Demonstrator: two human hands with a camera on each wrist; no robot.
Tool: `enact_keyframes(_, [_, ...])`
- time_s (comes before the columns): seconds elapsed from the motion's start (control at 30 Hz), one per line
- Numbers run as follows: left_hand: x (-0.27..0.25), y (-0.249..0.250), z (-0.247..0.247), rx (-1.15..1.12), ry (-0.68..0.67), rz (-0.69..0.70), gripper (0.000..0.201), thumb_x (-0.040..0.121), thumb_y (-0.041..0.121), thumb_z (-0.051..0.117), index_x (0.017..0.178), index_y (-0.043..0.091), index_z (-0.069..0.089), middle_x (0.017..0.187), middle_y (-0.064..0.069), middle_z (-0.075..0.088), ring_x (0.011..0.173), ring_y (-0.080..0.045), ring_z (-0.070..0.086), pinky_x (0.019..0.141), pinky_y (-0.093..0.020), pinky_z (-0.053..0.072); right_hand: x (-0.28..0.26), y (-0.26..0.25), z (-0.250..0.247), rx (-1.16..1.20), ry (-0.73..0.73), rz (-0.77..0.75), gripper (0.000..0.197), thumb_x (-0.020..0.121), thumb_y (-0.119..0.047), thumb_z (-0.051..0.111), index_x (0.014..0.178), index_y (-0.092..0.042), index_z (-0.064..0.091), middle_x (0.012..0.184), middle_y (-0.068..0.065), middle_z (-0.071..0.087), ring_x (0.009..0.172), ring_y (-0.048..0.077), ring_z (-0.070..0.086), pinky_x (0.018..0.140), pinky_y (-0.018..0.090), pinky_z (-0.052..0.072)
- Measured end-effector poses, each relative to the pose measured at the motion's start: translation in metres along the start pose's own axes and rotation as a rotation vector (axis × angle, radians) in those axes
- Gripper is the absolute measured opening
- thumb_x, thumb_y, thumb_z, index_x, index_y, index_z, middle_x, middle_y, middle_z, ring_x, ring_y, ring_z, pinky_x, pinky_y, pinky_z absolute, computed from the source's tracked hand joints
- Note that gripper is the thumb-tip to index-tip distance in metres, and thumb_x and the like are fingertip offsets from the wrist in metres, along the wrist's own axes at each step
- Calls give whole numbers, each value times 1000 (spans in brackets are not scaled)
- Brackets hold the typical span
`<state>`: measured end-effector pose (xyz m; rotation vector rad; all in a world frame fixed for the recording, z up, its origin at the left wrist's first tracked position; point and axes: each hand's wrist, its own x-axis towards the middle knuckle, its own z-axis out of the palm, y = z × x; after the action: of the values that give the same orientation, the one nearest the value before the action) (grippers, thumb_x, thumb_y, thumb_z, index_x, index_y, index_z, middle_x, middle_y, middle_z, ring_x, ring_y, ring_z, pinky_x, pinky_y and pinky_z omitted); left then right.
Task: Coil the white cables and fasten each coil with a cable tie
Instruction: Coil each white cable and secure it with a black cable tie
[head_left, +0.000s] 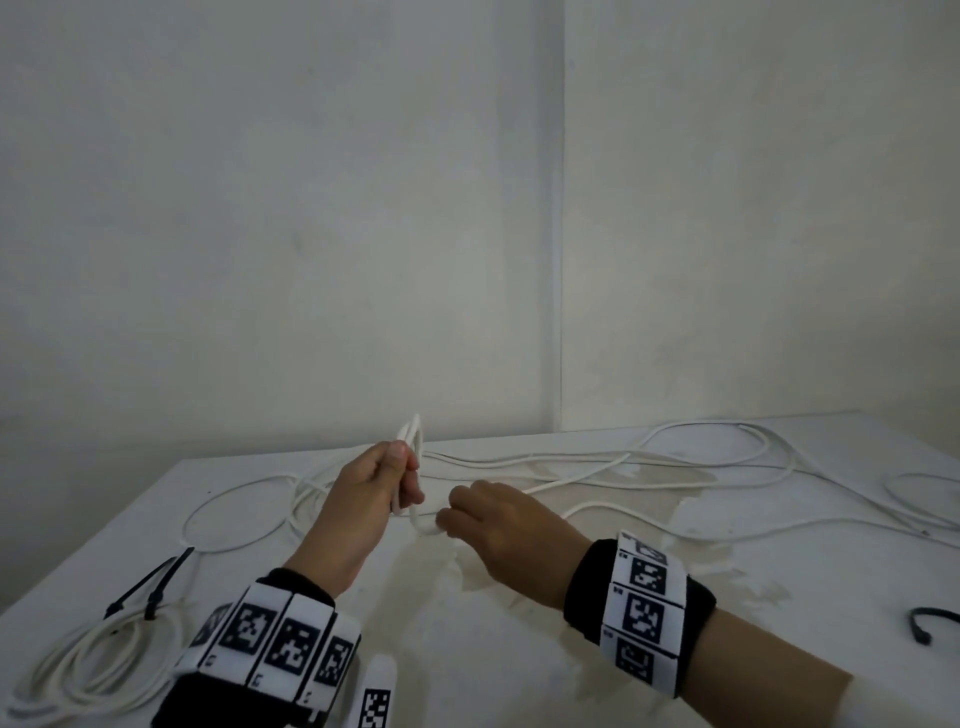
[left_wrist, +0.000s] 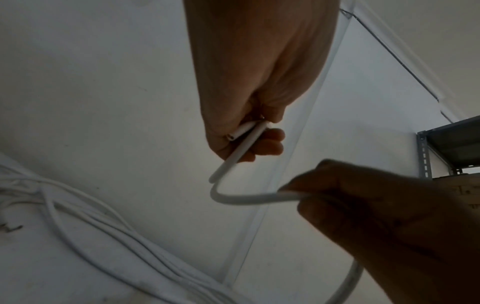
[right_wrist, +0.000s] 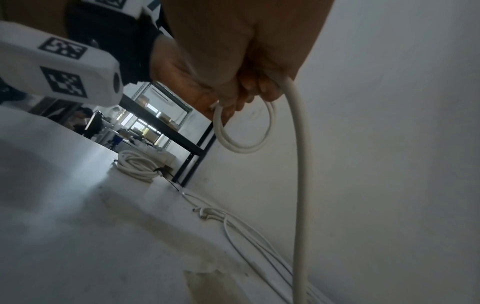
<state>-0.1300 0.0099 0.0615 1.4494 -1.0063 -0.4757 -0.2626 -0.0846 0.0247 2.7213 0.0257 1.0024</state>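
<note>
My left hand (head_left: 402, 480) is raised over the white table (head_left: 519, 665) and grips a small coil of white cable (head_left: 414, 434) whose loops stick up above the fist. In the left wrist view the cable's cut end (left_wrist: 232, 136) pokes out of the left hand (left_wrist: 249, 142). Just to the right, my right hand (head_left: 445, 521) pinches the same cable (left_wrist: 241, 199) where it bends out of the coil. From the right hand (right_wrist: 249, 92) the cable (right_wrist: 300, 164) hangs down to the table, and its loose length (head_left: 675, 465) trails to the right.
A finished white coil (head_left: 88, 670) with black cable ties (head_left: 150, 584) lies at the front left. Another black cable tie (head_left: 930, 623) lies at the right. Thin white cable loops (head_left: 223, 519) sprawl behind my hands. Walls close the table's far side, and a metal shelf (left_wrist: 454, 142) stands nearby.
</note>
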Motion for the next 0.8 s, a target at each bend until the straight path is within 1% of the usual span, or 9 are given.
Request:
enact_keyframes(0.1, [-2,-3,6,71,-96,-14,35,100,25,38,73,14,58,59,7,57,58,-7,54,67,-26,44,6,-4,-3,94,46,0,14,78,0,49,78,-6,62,79,9,62,56,22,50,50,28,40])
enact_keyframes(0.17, [-3,-6,9,102,-168,-30,36,94,38,43,66,21,58,55,8,54,61,-13,50,70,-32,41,9,-6,-5,185,51,47,14,80,-2,47,79,-5,62,79,10,62,59,25,53,52,32,43])
enact_keyframes(0.23, [-5,-5,10,98,-210,-74,38,97,36,43,67,19,59,59,5,58,66,-15,54,75,-35,44,10,-6,-8,272,38,122,10,81,-8,48,82,-8,58,77,9,60,61,26,55,50,33,47])
enact_keyframes(0.33, [-11,3,11,16,-283,-131,37,99,24,35,77,10,61,57,4,62,55,-7,58,63,-21,49,11,-5,-20,436,40,318,7,84,-24,51,87,-18,51,77,2,58,60,9,47,55,22,38])
enact_keyframes(0.4, [-14,7,11,-27,-317,-156,38,100,25,33,77,8,59,54,4,56,48,-7,51,55,-17,45,12,0,-27,566,20,423,17,85,-29,55,85,-13,54,70,-11,52,61,2,45,56,16,32])
enact_keyframes(0.5, [-15,10,10,-82,-302,-215,37,100,27,33,75,10,54,51,5,47,44,-7,38,57,-23,33,14,10,-33,690,-13,490,15,88,-27,58,82,-14,54,63,-12,47,57,4,44,56,17,33])
enact_keyframes(0.63, [-16,9,8,-119,-310,-302,36,100,27,31,77,10,52,48,5,41,40,-7,32,56,-25,29,14,21,-38,867,-31,594,14,89,-21,59,80,-28,51,73,16,55,63,15,44,62,27,37])
enact_keyframes(0.73, [-18,8,5,-146,-315,-331,36,100,25,30,78,8,52,47,4,38,39,-7,29,52,-22,29,13,31,-42,922,4,658,15,93,-18,54,81,-27,56,65,0,49,58,5,40,59,16,34])
enact_keyframes(0.8, [-22,8,5,-152,-333,-339,37,100,25,29,78,6,53,46,4,37,39,-6,28,51,-22,28,12,39,-42,863,17,676,17,95,-16,49,81,-24,57,64,-3,47,57,6,38,58,18,32])
